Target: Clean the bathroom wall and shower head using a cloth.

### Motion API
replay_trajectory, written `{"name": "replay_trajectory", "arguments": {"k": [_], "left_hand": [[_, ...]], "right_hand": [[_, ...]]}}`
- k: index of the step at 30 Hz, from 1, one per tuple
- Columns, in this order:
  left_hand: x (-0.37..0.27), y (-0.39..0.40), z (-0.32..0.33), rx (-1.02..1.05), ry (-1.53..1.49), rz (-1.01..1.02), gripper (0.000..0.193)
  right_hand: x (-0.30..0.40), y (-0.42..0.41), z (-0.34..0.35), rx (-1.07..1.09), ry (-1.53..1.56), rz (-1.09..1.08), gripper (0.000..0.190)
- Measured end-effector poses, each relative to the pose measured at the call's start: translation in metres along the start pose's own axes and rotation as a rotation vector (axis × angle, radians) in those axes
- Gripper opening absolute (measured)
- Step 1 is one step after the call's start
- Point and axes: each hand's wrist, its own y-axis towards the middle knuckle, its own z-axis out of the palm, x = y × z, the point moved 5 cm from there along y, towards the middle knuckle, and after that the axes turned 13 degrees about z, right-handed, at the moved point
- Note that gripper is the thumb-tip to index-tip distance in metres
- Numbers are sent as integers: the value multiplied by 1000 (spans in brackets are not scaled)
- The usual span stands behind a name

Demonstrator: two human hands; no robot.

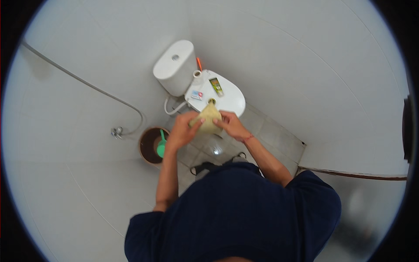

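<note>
Between my two hands I hold a pale yellow cloth in front of me, with one corner pointing toward the toilet. My left hand grips its left side, thumb on top. On the other side my right hand pinches the cloth with its thumb and fingers. Just past the cloth is the closed white toilet lid. On it lie a green squeeze tube and a small blue, white and red packet. A small round object, partly hidden by the cloth, is at the lid's near edge.
A white roll stands beside the toilet tank, with an orange stick behind. To the left, a brown bucket holds a green dipper. A grey hose runs along the wall to a tap. Tiled floor lies below.
</note>
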Motion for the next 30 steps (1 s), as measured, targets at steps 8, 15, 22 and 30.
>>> {"name": "replay_trajectory", "arguments": {"k": [8, 15, 22, 30], "left_hand": [[-53, 87, 102, 206, -97, -18, 25], [-47, 76, 173, 300, -291, -198, 31], [-18, 46, 187, -183, 114, -329, 37], [5, 70, 241, -585, -483, -87, 80]], "right_hand": [[20, -58, -129, 117, 110, 18, 28], [3, -77, -188, 197, -76, 169, 27], [17, -65, -182, 166, -75, 60, 21], [110, -10, -162, -150, -742, -351, 22]]}}
